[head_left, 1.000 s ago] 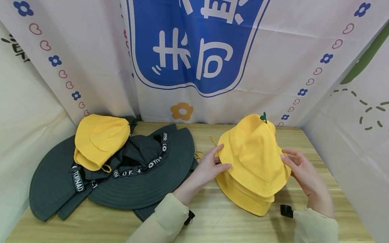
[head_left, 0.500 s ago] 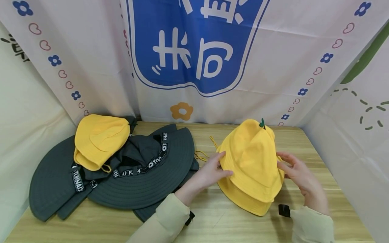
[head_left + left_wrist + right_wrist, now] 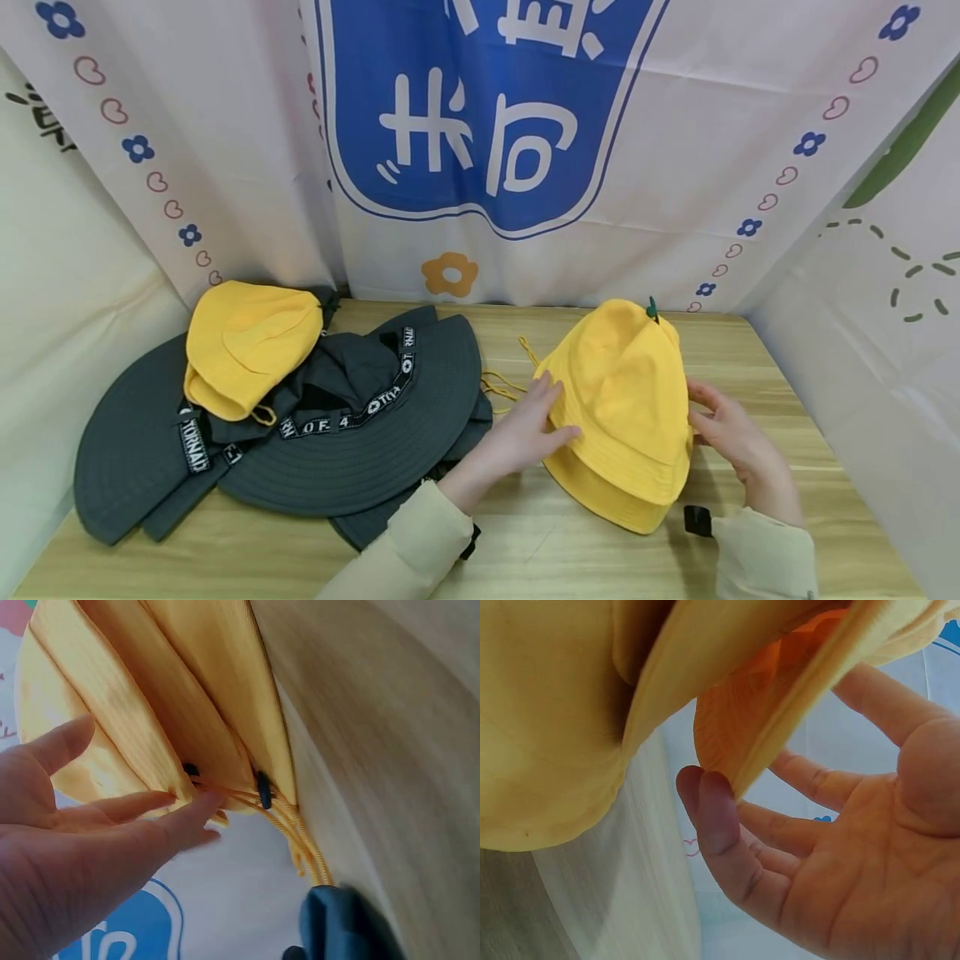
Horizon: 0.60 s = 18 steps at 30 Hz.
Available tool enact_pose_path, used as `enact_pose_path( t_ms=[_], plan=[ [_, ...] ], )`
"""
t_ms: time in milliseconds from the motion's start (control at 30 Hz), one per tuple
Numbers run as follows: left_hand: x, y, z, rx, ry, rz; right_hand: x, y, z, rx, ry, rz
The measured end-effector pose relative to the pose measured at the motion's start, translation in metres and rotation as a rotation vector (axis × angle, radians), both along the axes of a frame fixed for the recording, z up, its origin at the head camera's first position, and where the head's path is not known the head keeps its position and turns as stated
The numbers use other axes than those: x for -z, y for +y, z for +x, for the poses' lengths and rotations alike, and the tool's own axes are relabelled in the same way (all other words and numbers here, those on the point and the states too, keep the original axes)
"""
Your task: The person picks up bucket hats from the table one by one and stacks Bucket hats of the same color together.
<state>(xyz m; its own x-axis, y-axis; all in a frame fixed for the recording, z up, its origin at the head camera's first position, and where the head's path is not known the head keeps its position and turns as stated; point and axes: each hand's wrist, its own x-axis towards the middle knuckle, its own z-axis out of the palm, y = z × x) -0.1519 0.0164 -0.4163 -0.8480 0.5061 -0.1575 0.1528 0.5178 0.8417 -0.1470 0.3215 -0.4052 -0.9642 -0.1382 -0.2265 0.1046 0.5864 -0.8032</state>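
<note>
A stack of yellow bucket hats [image 3: 615, 400] stands on the wooden table, right of centre. The top hat has a small green sprout [image 3: 652, 310] on its crown. My left hand [image 3: 528, 425] touches the stack's left side with fingers extended. In the left wrist view, its fingertips are by yellow cords with black toggles [image 3: 263, 790], under layered brims. On the stack's right side, my right hand [image 3: 738, 442] touches a brim with loosely bent fingers. The right wrist view shows that brim's edge [image 3: 780, 735] between thumb and fingers, without a firm grip.
Dark wide-brimmed hats [image 3: 360, 467] with lettered bands lie overlapping on the left. A folded yellow hat [image 3: 251, 350] rests on them. Yellow cords [image 3: 498, 385] trail toward the dark hats. White printed cloth [image 3: 675, 167] encloses the back and sides of the table [image 3: 840, 542].
The top yellow hat has come down onto those beneath, covering more of their brims. My right hand has moved slightly left and its pinch has loosened; my left hand has shifted little.
</note>
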Motion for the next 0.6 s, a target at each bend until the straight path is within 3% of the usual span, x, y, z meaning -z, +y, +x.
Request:
enact_pose_path(
  t_ms=[100, 333, 467, 600],
  plan=[
    [-0.003, 0.003, 0.004, 0.045, 0.074, -0.057, 0.0, 0.0, 0.0, -0.008, 0.011, -0.011],
    [-0.001, 0.007, 0.009, 0.062, 0.122, -0.101, -0.005, -0.008, 0.003, -0.015, 0.153, 0.076],
    [0.003, 0.01, 0.009, 0.074, 0.154, -0.132, -0.008, -0.011, 0.004, -0.058, 0.202, -0.003],
    [0.005, 0.01, 0.009, 0.082, 0.149, -0.145, -0.01, -0.013, 0.004, -0.104, 0.184, -0.071]
  ],
)
